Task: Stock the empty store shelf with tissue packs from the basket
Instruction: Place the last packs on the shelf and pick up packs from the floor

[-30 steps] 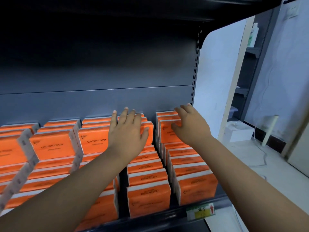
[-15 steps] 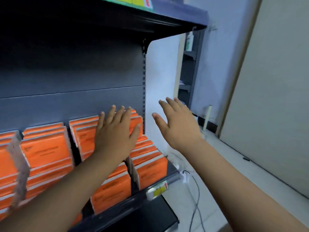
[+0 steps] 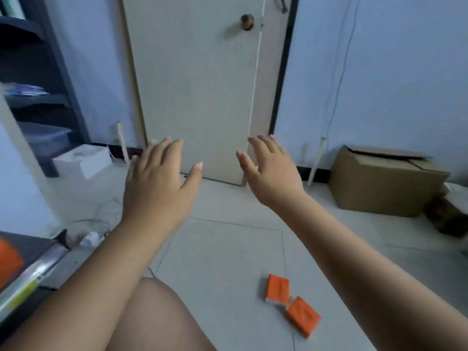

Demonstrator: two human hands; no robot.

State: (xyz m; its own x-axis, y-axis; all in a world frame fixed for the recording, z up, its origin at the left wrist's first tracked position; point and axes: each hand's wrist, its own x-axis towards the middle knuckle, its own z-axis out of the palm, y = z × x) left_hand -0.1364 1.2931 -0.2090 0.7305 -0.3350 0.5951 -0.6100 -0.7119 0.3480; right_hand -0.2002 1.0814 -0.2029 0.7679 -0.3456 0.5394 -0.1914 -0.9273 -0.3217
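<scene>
Two flat orange tissue packs with white edges are lying on the pale tiled floor, down around 5 o'clock in the view. The upper orange tissue pack lies flat. The lower orange tissue pack is right at its 4 o'clock, corner to corner, though it's too blurry to say if they actually touch. Nobody's holding either one.

There's also a blurry orange pack at the frame edge around 8 o'clock, sitting on the dark store shelf with its shiny front rail.

Both hands are up in the air, well above the floor packs and apart from each other. The left grip is back-up at about 10 o'clock of centre, fingers straight and spread, nothing in it. The right grip is at about 1 o'clock, fingers loose and slightly bent, also empty.

A bare knee pokes in at 6 o'clock, under the left forearm.

Further out:
- A pale beige door fills 12 o'clock, with a round brownish knob.
- A brown cardboard box sits on the floor at 3 o'clock, against the bluish wall.
- A small white box is on the floor at 9 o'clock.
- A dark shelving unit stands at 10 o'clock, with a clear plastic tub low in it.
</scene>
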